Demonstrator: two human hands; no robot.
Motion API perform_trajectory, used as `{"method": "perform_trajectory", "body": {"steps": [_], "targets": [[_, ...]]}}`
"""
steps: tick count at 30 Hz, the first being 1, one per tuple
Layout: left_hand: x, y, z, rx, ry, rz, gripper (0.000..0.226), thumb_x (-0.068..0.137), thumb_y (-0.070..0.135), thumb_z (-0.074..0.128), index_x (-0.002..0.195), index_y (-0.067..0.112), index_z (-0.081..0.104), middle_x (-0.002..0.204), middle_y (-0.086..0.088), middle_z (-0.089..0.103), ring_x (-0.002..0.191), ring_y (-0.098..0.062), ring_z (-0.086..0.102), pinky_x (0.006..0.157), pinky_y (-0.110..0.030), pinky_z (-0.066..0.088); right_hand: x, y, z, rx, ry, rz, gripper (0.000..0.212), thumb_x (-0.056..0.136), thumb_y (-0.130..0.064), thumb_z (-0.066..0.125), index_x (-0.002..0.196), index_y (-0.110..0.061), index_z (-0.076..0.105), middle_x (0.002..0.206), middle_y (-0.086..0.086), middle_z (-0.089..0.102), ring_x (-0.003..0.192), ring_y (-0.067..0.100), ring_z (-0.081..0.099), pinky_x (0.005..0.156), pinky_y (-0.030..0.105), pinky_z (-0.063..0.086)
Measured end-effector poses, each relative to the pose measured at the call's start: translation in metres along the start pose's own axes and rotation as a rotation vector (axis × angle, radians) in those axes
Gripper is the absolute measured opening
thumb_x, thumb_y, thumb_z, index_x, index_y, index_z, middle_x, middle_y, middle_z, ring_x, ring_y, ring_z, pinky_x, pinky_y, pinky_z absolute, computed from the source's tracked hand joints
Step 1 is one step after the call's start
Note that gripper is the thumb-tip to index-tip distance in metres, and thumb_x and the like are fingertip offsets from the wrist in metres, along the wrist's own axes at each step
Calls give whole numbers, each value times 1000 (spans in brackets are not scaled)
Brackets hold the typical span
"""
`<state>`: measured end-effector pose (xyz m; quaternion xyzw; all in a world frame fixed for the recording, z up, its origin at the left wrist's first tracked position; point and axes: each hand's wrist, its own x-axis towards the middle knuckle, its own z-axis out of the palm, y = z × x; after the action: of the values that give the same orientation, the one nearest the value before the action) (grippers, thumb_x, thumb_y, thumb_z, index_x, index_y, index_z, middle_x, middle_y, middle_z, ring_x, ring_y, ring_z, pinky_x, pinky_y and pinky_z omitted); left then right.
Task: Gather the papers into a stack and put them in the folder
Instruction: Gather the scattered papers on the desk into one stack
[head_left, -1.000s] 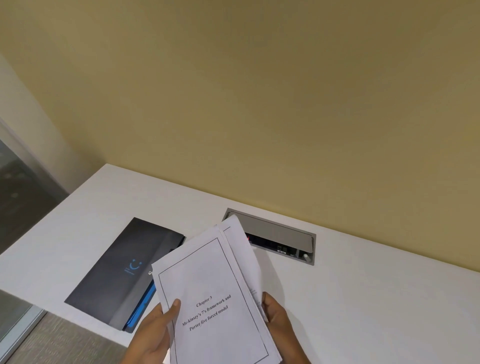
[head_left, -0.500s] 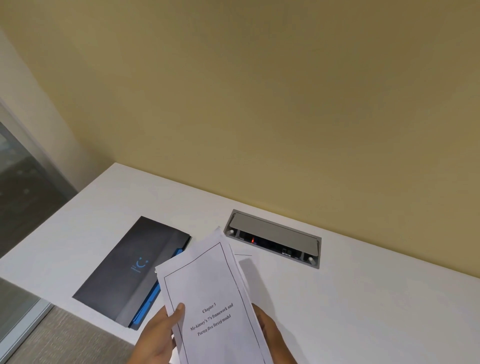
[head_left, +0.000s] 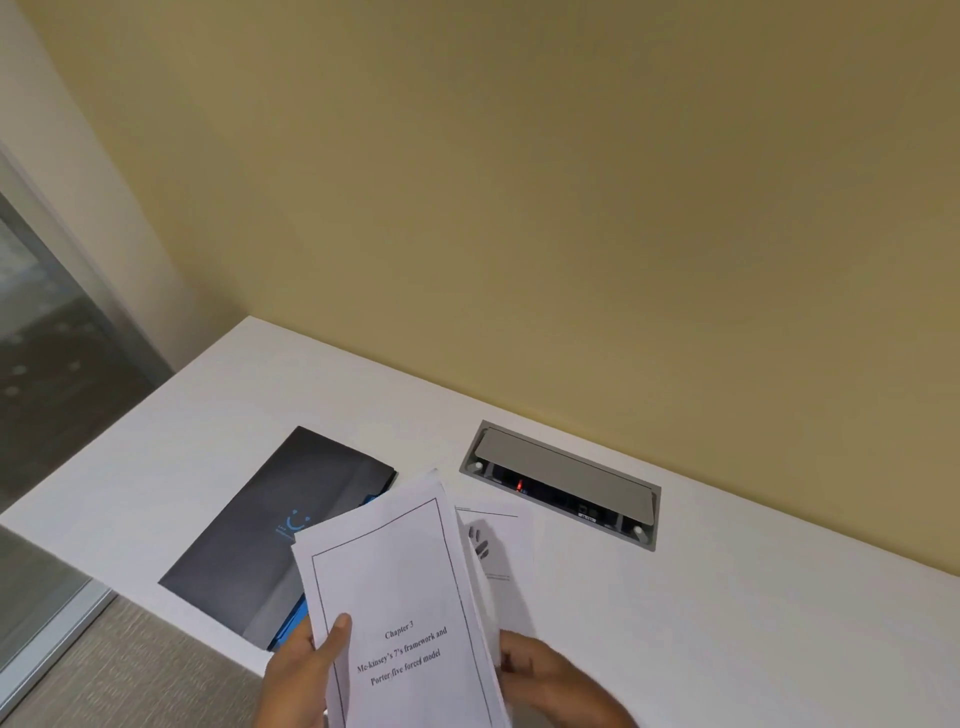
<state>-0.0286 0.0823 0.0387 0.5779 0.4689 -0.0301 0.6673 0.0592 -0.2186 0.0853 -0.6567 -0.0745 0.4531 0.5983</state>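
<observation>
- At the near edge of the white desk (head_left: 727, 623): left hand (head_left: 298, 675) clamped on the paper stack (head_left: 395, 597), thumb (head_left: 335, 631) pressed on the top sheet headed "Chapter 3".
- Right hand (head_left: 545, 675) closed on the stack's right edge, blurred.
- Just right of the stack, flat on the desk: a loose sheet (head_left: 498, 551).
- Left, partly under the stack's far corner: dark folder (head_left: 270, 535) with blue logo, blue edge showing.
- Farther right, by the yellow wall (head_left: 519, 208): grey cable box (head_left: 563, 483), lid up, red light inside.
</observation>
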Motion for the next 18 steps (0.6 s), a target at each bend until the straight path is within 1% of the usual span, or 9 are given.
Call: {"method": "perform_trajectory", "body": {"steps": [1,3,5,7,9,11,12,14,18], "targets": [[-2,0,-6,7,36,64,21,85,41,80,106,37,77,109,-1,83,113,-36,72,108,-59,50,0,-14,-5,3,19,61,46,96,-42,75,135,-17,70,143,-1,69,138,16,61,120,35,43],[-4,0,-15,37,96,102,9,91,35,79,98,40,78,94,6,85,105,-35,75,101,-54,55,17,-22,-18,-132,143,161,65,79,-68,78,115,-15,75,114,-8,76,111,11,70,97,27,55],[-13,6,-21,52,139,130,15,93,35,76,108,38,76,88,-7,82,99,-40,75,99,-50,56,40,-24,-21,-335,308,155,54,80,-59,82,109,-15,70,107,-7,72,105,15,69,88,31,57],[-22,12,-25,33,140,160,27,94,33,74,120,28,75,90,-24,78,83,-34,72,89,-41,56,59,-32,-33,-620,386,69,48,91,-40,80,129,-17,63,132,-1,63,129,20,60,104,32,52],[-31,17,-28,65,162,195,25,96,28,73,119,21,76,75,-13,76,60,-22,59,63,-27,45,79,-43,-43,-852,370,79,75,92,-40,78,154,-15,42,159,3,43,148,23,42,118,35,40],[-41,21,-31,95,179,198,14,97,20,71,110,24,75,65,4,79,55,-14,66,52,-17,49,94,-48,-47,-1009,313,118,101,89,-48,79,165,-16,21,175,3,15,160,26,20,127,43,29],[-46,23,-31,86,178,182,14,98,16,70,109,25,75,68,9,81,63,-9,72,54,-12,53,100,-49,-50,-1084,295,140,112,86,-52,80,167,-17,12,177,4,3,163,28,10,130,48,23],[-49,21,-35,50,174,143,17,99,13,68,108,25,76,78,8,84,83,-22,77,62,-17,61,112,-50,-55,-1191,260,169,125,83,-57,81,168,-18,-1,177,6,-12,164,32,-3,131,57,16],[-54,15,-45,-45,148,91,20,99,13,68,101,30,78,95,3,86,90,-25,79,71,-30,63,123,-38,-62,-1265,200,252,134,82,-57,82,167,-15,-12,176,8,-18,163,36,-11,129,66,9]]}}
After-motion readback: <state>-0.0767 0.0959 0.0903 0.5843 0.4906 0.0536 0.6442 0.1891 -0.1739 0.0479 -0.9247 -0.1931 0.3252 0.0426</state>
